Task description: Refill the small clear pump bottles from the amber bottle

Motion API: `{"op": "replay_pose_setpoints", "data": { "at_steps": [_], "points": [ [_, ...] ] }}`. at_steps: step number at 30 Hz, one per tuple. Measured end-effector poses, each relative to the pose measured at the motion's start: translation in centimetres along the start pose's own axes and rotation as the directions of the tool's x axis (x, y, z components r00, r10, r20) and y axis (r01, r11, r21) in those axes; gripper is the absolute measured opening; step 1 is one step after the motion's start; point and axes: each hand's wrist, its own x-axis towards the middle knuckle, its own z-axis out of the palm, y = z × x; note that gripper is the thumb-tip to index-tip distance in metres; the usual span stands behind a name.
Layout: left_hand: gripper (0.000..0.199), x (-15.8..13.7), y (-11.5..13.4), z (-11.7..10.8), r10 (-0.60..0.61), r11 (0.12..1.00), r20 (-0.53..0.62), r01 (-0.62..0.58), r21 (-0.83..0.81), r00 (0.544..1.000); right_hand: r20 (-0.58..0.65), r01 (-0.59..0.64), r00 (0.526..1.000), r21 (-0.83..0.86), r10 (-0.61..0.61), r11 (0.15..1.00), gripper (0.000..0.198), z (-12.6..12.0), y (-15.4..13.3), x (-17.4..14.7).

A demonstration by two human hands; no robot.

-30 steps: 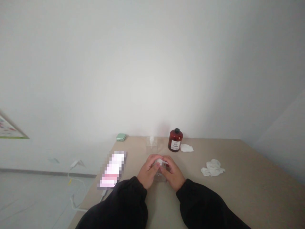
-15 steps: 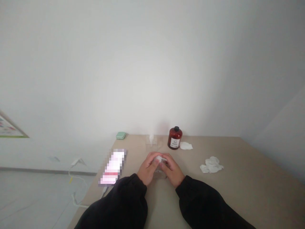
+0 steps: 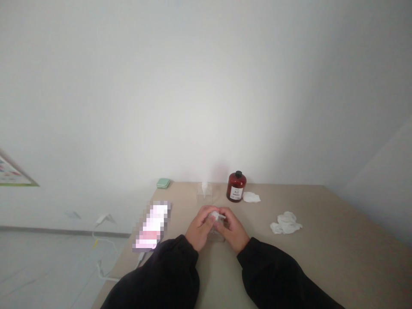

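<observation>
A clear bottle (image 3: 216, 236) with a white spouted top (image 3: 216, 214) sits upright between left hand (image 3: 200, 227) and right hand (image 3: 233, 230), partly hidden.

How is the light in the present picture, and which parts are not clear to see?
Head view: the wall is brightest mid-picture, dimmer rightward; head view: the phone is pixelated; head view: the left hand and right hand partly hide the clear container, its outline faint.

Head camera looks forward, down over table (image 3: 328, 244), toward wall (image 3: 206, 94).
</observation>
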Motion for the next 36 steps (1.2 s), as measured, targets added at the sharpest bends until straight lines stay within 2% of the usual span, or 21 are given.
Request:
{"op": "replay_pose_setpoints", "data": {
  "at_steps": [3, 7, 12, 19, 21, 25, 28, 31, 36],
  "points": [
    [0.039, 0.0, 0.0, 0.0, -0.001, 1.0, -0.001, 0.001, -0.004, 1.0, 0.0, -0.005, 1.0, -0.006, 0.005, 1.0, 0.029, 0.0, 0.0, 0.0],
    [0.039, 0.1, 0.0, 0.0, 0.0, 1.0, -0.009, 0.0, -0.007, 1.0, -0.025, 0.081, 0.996, -0.026, -0.081, 0.996, 0.026, 0.0, -0.2, 0.0],
    [0.039, 0.0, -0.2, -0.1, 0.032, 0.999, 0.009, -0.032, -0.02, 0.999, 0.002, 0.04, 0.999, -0.049, -0.04, 0.998, 0.028, -0.1, -0.8, 0.2],
    [0.041, -0.2, -0.4, 0.1, 0.031, 0.997, -0.003, -0.031, -0.07, 1.0, -0.063, 0.16, 0.984, -0.116, -0.168, 0.98, 0.021, -0.1, -1.2, 0.5],
    [0.049, -0.3, -0.9, 0.2, 0.004, 0.993, 0.01, -0.002, -0.115, 1.0, -0.07, 0.162, 0.983, -0.112, -0.17, 0.98, 0.024, -0.2, -1.3, 0.5],
    [0.091, -0.4, -1.8, 0.3, -0.038, 0.973, 0.038, 0.046, -0.226, 0.999, -0.135, 0.14, 0.98, -0.062, -0.148, 0.988, 0.026, -0.5, -1.6, 0.5],
    [0.11, -0.4, -2.0, 0.3, -0.058, 0.976, 0.066, 0.071, -0.205, 0.996, -0.169, 0.117, 0.979, -0.001, -0.115, 0.993, 0.029, -0.7, -1.5, 0.5],
    [0.11, -0.4, -1.7, 0.3, -0.086, 0.986, 0.076, 0.096, -0.137, 0.993, -0.199, 0.103, 0.975, 0.006, -0.1, 0.995, 0.03, -1.0, -1.6, 0.5],
    [0.107, -0.4, -1.5, 0.3, -0.135, 0.986, 0.061, 0.14, -0.088, 0.989, -0.273, 0.131, 0.949, -0.115, -0.158, 0.985, 0.021, -2.0, -2.6, 0.5]
  ]
}}
